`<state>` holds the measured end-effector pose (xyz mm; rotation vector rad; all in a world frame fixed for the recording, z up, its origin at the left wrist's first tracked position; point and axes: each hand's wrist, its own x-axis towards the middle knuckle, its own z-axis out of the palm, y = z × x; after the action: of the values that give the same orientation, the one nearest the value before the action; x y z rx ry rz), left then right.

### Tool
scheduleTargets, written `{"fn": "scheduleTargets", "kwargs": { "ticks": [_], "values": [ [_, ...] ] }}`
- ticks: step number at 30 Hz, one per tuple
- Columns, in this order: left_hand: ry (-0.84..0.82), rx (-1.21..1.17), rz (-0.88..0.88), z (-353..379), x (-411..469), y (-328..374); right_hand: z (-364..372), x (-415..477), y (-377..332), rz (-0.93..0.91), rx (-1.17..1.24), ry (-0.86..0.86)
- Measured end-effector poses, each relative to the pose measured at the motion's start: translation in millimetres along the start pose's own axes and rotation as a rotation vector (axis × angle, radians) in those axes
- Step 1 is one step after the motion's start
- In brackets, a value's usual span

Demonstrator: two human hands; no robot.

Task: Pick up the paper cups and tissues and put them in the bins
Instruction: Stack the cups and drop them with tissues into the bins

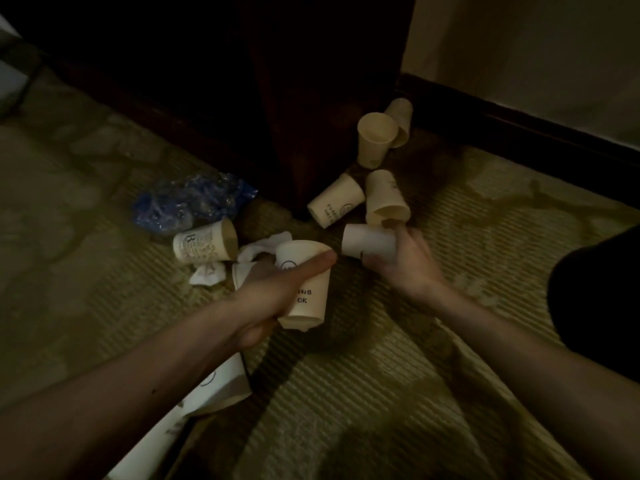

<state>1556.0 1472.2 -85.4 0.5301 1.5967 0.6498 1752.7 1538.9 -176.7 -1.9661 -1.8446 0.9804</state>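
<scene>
paper cups point(377, 136) are scattered on the carpet point(381, 393) by a dark cabinet point(311, 98). a printed cup point(310, 296) is gripped by the left hand point(266, 296), a plain cup point(367, 240) by the right hand point(405, 265); crumpled tissues point(266, 245) are seen beside the left hand.

Matt paper cups point(377, 138), crumpled soft tissues point(207, 275), crinkly glossy blue plastic point(194, 202), ribbed woven carpet point(381, 410).

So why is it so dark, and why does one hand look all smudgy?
Head view: the room is dimly lit, so the furniture behind goes nearly black; the right hand and its white cup are smeared by motion blur; the left hand and its printed cup look sharper.
</scene>
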Motion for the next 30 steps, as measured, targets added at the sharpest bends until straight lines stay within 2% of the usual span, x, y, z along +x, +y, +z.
{"fn": "scheduleTargets", "kwargs": {
  "ticks": [3, 8, 12, 14, 19, 22, 25, 26, 27, 30],
  "values": [
    [-0.023, -0.005, 0.041, -7, 2, -10, 5, 3, 3, -0.070, 0.003, 0.005],
    [0.024, -0.030, 0.060, -1, 7, -12, -5, -9, -8, -0.054, 0.117, -0.023],
    [0.052, -0.016, 0.147, 19, 10, -1, -47, -41, -30, -0.250, 0.129, 0.034],
    [0.017, -0.020, 0.239, 35, 10, 12, -86, -59, -42, -0.341, 0.138, 0.093],
    [-0.179, 0.023, 0.477, 107, -14, 61, -204, -106, -41, -0.488, 0.180, 0.381],
    [-0.295, 0.010, 0.513, 155, -31, 85, -258, -143, -15, -0.407, 0.114, 0.586],
    [-0.398, 0.004, 0.543, 196, -46, 100, -294, -176, 24, -0.198, -0.040, 0.870],
    [-0.433, 0.000, 0.544, 207, -50, 104, -302, -184, 38, -0.111, -0.105, 0.919],
    [-0.465, -0.001, 0.543, 217, -54, 107, -306, -191, 52, -0.021, -0.161, 0.921],
    [-0.559, -0.016, 0.517, 237, -63, 115, -304, -205, 86, 0.185, -0.243, 0.766]
  ]
}}
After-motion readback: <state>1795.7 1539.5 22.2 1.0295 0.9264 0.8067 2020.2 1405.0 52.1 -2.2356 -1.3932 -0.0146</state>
